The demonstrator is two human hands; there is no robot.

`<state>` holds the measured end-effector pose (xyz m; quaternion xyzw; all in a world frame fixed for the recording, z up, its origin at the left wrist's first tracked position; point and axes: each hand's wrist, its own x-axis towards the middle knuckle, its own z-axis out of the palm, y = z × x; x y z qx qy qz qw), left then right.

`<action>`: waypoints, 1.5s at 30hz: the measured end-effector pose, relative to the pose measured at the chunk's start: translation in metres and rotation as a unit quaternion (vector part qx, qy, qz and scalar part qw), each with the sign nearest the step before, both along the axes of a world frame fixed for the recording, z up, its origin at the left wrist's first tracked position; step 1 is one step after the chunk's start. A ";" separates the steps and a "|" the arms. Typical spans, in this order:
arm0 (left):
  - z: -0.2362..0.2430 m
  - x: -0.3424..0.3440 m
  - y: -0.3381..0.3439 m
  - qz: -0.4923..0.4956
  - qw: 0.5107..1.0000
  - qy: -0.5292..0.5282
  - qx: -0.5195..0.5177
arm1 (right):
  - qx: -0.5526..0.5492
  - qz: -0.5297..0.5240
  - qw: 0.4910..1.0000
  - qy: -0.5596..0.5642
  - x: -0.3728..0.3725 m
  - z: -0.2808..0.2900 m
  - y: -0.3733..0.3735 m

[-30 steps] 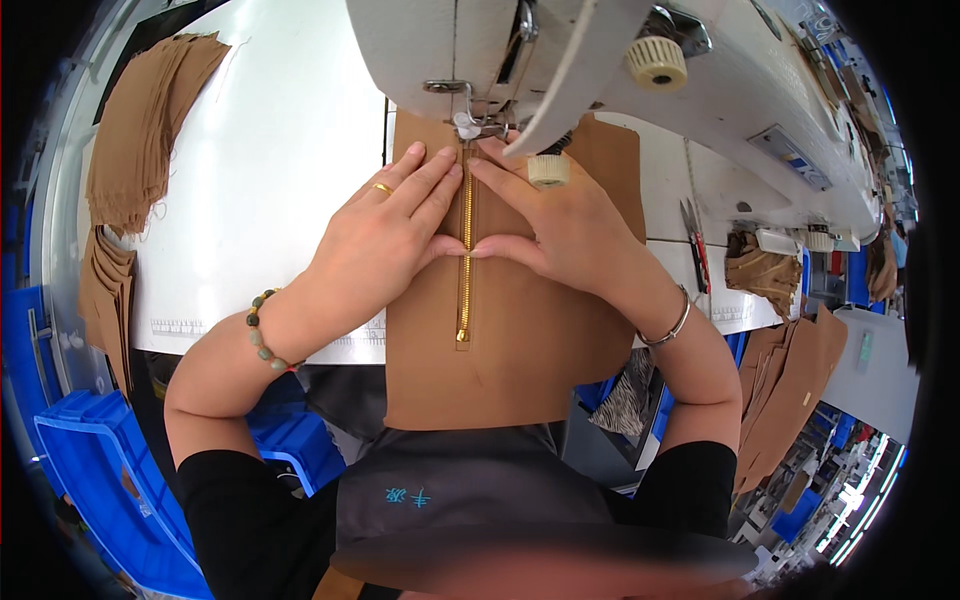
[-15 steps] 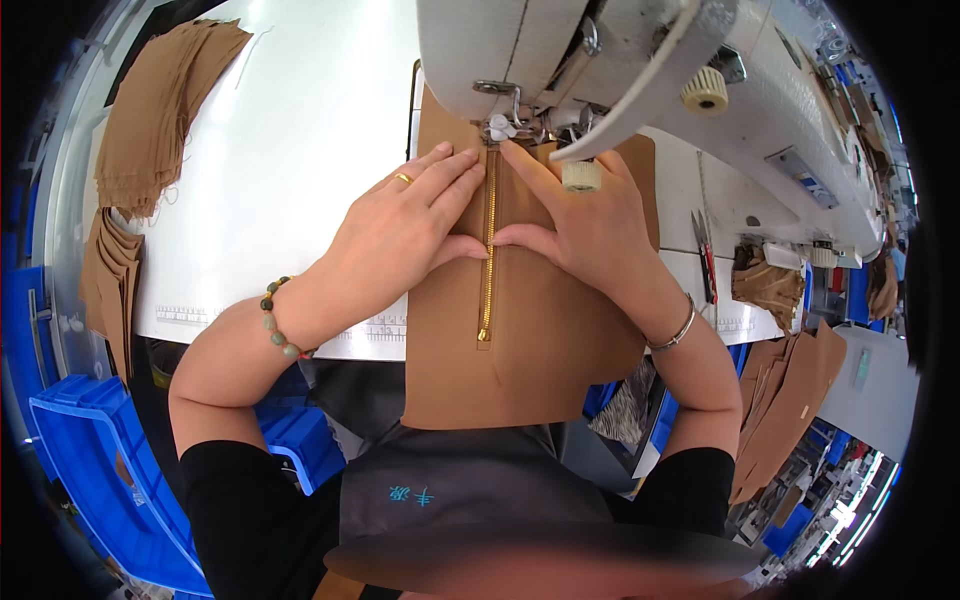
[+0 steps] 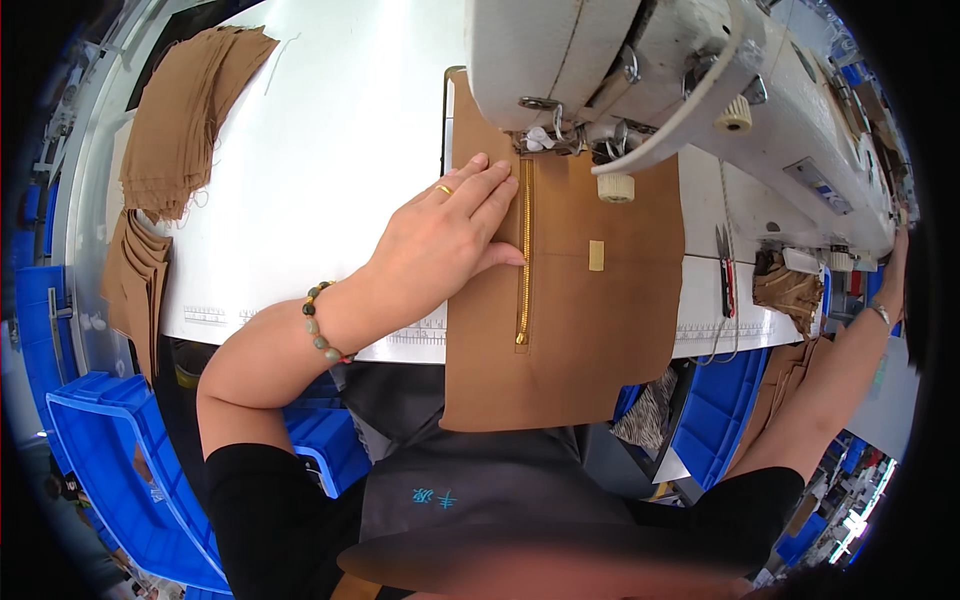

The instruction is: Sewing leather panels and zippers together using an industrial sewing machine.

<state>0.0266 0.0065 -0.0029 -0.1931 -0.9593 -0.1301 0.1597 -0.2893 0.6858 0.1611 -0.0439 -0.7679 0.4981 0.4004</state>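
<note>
A brown fabric panel (image 3: 600,330) lies on the white sewing table, its upper end under the head of the sewing machine (image 3: 560,60). A gold zipper (image 3: 524,250) runs down the panel from near the presser foot. My left hand (image 3: 440,235) lies flat beside the zipper, its thumb touching the zipper's edge and the fingers stretched toward the foot. Over to the far right, my right hand (image 3: 897,270) is at the end of the machine; its fingers are mostly hidden at the picture's rim. A small yellow tag (image 3: 596,256) sits on the panel.
Stacked brown fabric pieces (image 3: 190,120) lie at the back left, with more folded pieces (image 3: 135,270) below them. Scissors (image 3: 725,275) and a brown bundle (image 3: 790,285) are right of the panel. Blue bins (image 3: 130,400) stand below the table.
My right hand has left the panel and reached out to the far right, uncovering the yellow tag. My left hand stays beside the zipper. The whole view has shifted slightly.
</note>
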 end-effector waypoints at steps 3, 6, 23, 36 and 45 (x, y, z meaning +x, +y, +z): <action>0.001 -0.001 0.000 0.005 1.000 -0.013 0.018 | -0.137 0.033 0.990 -0.020 0.000 -0.054 0.031; 0.006 -0.001 -0.001 0.004 0.999 -0.018 0.030 | -0.199 0.055 0.978 0.001 0.042 -0.104 0.019; 0.032 0.112 -0.008 0.067 0.475 -0.423 0.769 | 0.503 0.492 0.709 -0.054 0.370 -0.157 -0.430; 0.011 0.096 0.022 -0.022 0.986 0.030 0.164 | 0.114 0.681 0.669 -0.273 0.333 -0.138 -0.403; -0.010 0.088 0.021 -0.060 0.979 0.176 0.080 | 0.109 0.675 0.676 -0.275 0.335 -0.141 -0.404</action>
